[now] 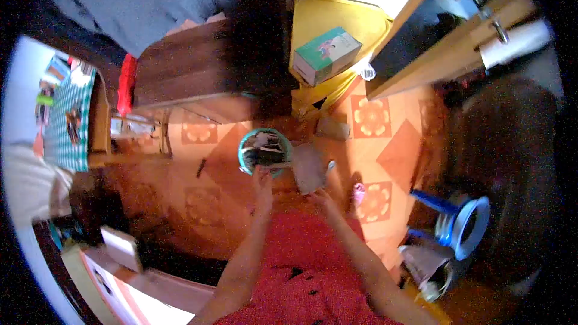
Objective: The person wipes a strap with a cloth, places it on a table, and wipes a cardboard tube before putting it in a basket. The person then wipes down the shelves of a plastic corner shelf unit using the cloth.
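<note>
A round teal-rimmed bin point(241, 155) stands on the floor in front of me, with dark and whitish contents inside. My left hand point(263, 182) is at the bin's near rim, its fingers bent together; blur hides what they grip. With my right hand point(318, 195) I hold the lower edge of a greyish flat piece point(309, 167), roughly rectangular, just right of the bin. A thin pale strip point(278, 165) runs from near my left hand toward this piece; I cannot tell whether they are joined.
Behind are a green-and-white box point(328, 54) on yellow cloth point(337, 15) and a wooden door point(433, 54). A blue-and-white stool point(472, 229) is at the right. A pink item point(359, 193) lies on the patterned floor point(400, 150). A checked-cloth table point(66, 123) stands left.
</note>
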Available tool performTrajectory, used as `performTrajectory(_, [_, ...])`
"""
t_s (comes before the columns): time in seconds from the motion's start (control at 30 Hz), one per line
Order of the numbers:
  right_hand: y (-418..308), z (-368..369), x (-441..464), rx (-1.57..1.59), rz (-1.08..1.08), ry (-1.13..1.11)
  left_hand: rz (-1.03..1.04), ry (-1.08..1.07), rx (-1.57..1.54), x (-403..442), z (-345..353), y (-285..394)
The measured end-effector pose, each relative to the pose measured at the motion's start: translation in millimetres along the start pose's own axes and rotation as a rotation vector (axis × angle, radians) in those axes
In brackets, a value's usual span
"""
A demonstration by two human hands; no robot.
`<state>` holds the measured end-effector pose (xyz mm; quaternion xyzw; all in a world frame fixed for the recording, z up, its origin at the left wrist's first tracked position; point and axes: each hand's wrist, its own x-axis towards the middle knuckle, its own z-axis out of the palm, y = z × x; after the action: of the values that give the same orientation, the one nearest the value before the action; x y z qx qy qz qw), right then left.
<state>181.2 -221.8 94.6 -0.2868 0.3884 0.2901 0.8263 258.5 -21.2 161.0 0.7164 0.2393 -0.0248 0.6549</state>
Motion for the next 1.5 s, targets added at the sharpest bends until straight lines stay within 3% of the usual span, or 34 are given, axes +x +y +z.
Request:
performTrajectory(0.1, [-50.8,-53.0,7.2,-0.305,-0.034,-0.048,-0.066,0.118,0.129,-37.3,53.7,-55.4])
performTrajectory(0.17, [-105.5,-48.5,-21.1,-0.228,0.085,0.179,-0.106,0.033,0.646,-57.4,87.7,-123.5])
performTrajectory(0.2, [-120.4,-72.0,-16.8,-0.251,0.107,0.182,-0.131,0.050,0.637,-72.0,109.1,-127.0])
performTrajectory(0.27, [-155.4,-123.4,-3.7,-0.271,0.033,0.198,-0.273,0.082,0.068,-101.6,168.2,-124.1])
performTrajectory(0.3, [-166.8,-126.2,-4.1,-0.256,0.008,0.202,-0.286,0.103,0.059,-109.8,185.7,-134.4])
performTrajectory(0.37, [-177.1,-149.2,9.4,-0.273,-0.055,0.191,-0.348,0.067,-0.250,-122.4,211.1,-161.3])
performTrajectory(0.4, [-176.1,-159.2,22.1,-0.284,-0.048,0.189,-0.351,0.078,-0.257,-121.1,215.6,-152.2])
performTrajectory(0.47, [-172.5,-183.2,51.1,-0.385,-0.056,0.154,-0.562,0.048,-0.206,-114.0,219.9,-112.1])
performTrajectory(0.6, [-151.1,-211.6,121.9,-0.708,-0.043,0.158,-0.454,0.203,-0.388,-92.4,214.9,-195.8])
performTrajectory(0.7, [-144.0,-236.7,176.1,-1.137,-0.107,0.152,-0.411,0.181,-0.178,-68.0,199.4,-253.3])
performTrajectory(0.8, [-161.3,-255.3,227.9,-1.651,-0.293,0.131,-0.309,0.164,-0.467,-41.0,182.6,-323.0])
performTrajectory(0.87, [-179.7,-256.9,259.6,-1.947,-0.450,0.129,-0.395,0.246,-0.243,-19.7,179.5,-334.1])
performTrajectory(0.9, [-190.2,-256.6,275.5,-2.072,-0.530,0.142,-0.317,0.248,0.015,-14.0,178.9,-329.8])
performTrajectory(1.0, [-217.3,-252.7,318.7,-2.358,-0.707,0.183,-0.100,0.196,0.282,8.4,159.7,-382.9])
performTrajectory(1.17, [-226.4,-249.7,364.8,-2.682,-0.732,0.260,-0.257,0.168,0.746,41.9,138.6,-383.9])
performTrajectory(1.27, [-229.3,-268.6,390.5,-2.539,-0.849,0.241,-0.209,0.140,0.854,51.9,118.9,-438.0])
performTrajectory(1.33, [-236.5,-258.9,398.7,-2.477,-0.566,0.260,-0.172,0.112,0.856,47.2,111.4,-455.7])
performTrajectory(1.37, [-234.9,-261.3,398.1,-2.483,-0.570,0.252,-0.135,0.070,0.864,43.1,110.4,-465.1])
performTrajectory(1.47, [-226.9,-273.6,395.8,-2.622,-0.853,0.256,-0.226,0.001,0.838,25.7,111.0,-473.4])
performTrajectory(1.5, [-223.9,-277.4,399.0,-2.549,-0.807,0.279,-0.224,0.004,0.838,23.1,107.4,-497.7])
